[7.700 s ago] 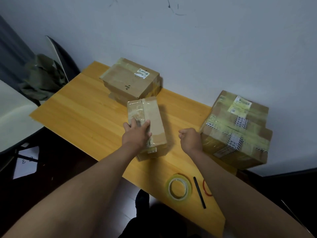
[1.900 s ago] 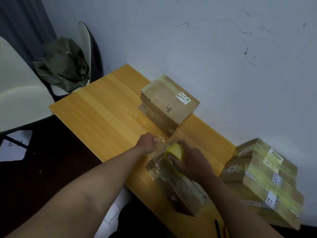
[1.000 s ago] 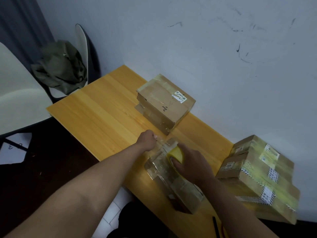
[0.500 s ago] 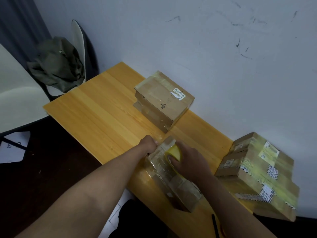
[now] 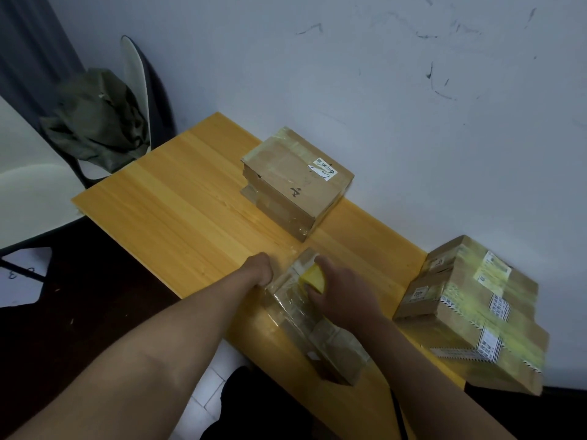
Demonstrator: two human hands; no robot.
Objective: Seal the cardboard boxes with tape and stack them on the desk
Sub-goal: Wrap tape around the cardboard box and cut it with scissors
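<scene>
Roll (image 5: 314,277) barely moved; right hand (image 5: 344,292) curled round it, left hand (image 5: 262,271) pinching tape. Box (image 5: 313,319) looks light, slick; hold edges.

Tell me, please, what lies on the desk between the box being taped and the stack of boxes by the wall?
In the head view, only bare desk separates the box being taped from the stack by the wall.

Right hand (image 5: 344,289) gripping yellow tape roll (image 5: 314,276), pressing it onto narrow box (image 5: 313,325) lying on tabletop (image 5: 178,201). Left hand (image 5: 261,268) curling against box's far end; what fingers are pinching unclear. Two-box stack (image 5: 297,181) sitting near wall (image 5: 381,90); taped stack (image 5: 473,312) lying at right. Chair (image 5: 136,90) holding green cloth (image 5: 95,119).
</scene>
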